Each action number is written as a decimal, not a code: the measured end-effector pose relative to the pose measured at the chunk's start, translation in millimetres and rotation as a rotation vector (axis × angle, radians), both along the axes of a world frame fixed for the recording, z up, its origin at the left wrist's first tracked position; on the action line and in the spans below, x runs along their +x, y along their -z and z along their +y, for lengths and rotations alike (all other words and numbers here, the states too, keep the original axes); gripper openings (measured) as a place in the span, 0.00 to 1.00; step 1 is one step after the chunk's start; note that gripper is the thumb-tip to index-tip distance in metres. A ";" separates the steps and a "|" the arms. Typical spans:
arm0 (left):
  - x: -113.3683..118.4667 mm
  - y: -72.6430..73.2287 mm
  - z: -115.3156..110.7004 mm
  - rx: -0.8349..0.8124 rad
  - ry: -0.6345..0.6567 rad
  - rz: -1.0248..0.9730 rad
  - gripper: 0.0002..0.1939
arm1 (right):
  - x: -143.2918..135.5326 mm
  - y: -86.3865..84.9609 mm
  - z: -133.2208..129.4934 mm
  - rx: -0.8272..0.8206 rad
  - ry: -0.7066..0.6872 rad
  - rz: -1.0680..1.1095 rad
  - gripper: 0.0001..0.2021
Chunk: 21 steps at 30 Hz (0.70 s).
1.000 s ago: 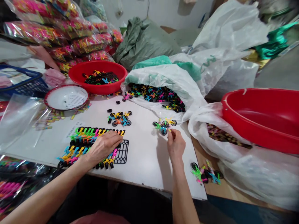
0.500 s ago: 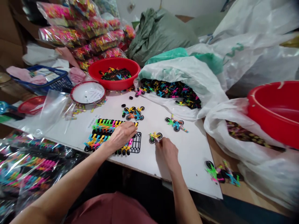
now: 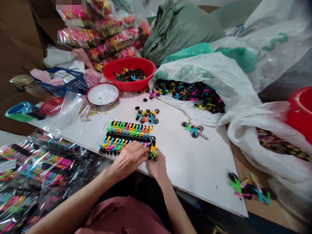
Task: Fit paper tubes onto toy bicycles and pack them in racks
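Observation:
Rows of colourful toy bicycles [image 3: 131, 128] stand upright side by side in a black plastic rack [image 3: 153, 138], which lies near the table's front edge. My left hand [image 3: 129, 158] is at the rack's near right end with its fingers curled together; what they pinch is hidden. Close against its fingertips, my right hand [image 3: 158, 165] grips a yellow toy bicycle [image 3: 154, 151] at the end of the near row. Whether this bicycle is seated in the rack I cannot tell. Behind the rack lies a small heap of loose toy bicycles [image 3: 148, 117].
More loose bicycles [image 3: 194, 128] lie to the right. A white sack [image 3: 195, 70] spills bicycles at the back, beside a red basin [image 3: 130, 86]. An enamel bowl [image 3: 103, 94] and a blue basket [image 3: 65, 83] stand at left. Bagged bicycles [image 3: 48, 169] are piled left of the table.
My right hand has brought the yellow bicycle left to the rack's end. My left hand has slid to the near right edge of the rack. The view has shifted left.

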<state>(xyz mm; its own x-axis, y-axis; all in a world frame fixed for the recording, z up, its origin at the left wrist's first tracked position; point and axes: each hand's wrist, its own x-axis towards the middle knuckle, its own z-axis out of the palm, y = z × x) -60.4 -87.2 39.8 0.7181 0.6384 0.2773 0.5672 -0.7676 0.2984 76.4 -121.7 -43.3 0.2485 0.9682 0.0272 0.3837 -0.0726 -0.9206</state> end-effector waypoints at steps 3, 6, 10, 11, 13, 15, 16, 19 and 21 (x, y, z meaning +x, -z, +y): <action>4.9 -6.1 1.8 0.033 -0.023 0.123 0.13 | 3.8 -4.5 -2.4 0.026 -0.060 -0.095 0.06; 8.2 -8.6 1.7 0.082 -0.043 0.215 0.17 | 6.1 -8.0 -5.5 0.062 -0.123 -0.193 0.07; 9.0 -2.4 2.3 0.142 -0.035 0.211 0.21 | 8.7 -4.2 -5.9 0.074 -0.144 -0.237 0.07; 9.0 -0.6 2.7 0.155 -0.025 0.207 0.22 | 9.9 -2.7 -5.2 0.076 -0.155 -0.252 0.07; 8.8 1.8 3.8 0.179 -0.019 0.207 0.23 | 13.0 -1.5 -3.3 0.074 -0.184 -0.303 0.06; 8.1 2.4 4.5 0.189 -0.017 0.214 0.22 | 16.1 -4.0 -0.6 0.057 -0.228 -0.376 0.06; 7.4 2.3 4.6 0.185 -0.020 0.220 0.21 | 17.1 -6.6 0.8 0.043 -0.254 -0.416 0.06; 2.0 2.0 4.0 0.136 -0.024 0.219 0.17 | 16.7 -16.4 5.1 -0.003 -0.333 -0.537 0.09; -3.6 2.3 3.2 0.093 -0.015 0.191 0.16 | 13.9 -20.9 7.4 -0.025 -0.362 -0.607 0.10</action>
<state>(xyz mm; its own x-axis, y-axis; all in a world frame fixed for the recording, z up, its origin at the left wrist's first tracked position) -64.1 -84.0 37.4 0.7540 0.6272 0.1950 0.6181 -0.7780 0.1124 90.3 -114.3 -22.3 -0.1417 0.9893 0.0359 0.8328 0.1388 -0.5359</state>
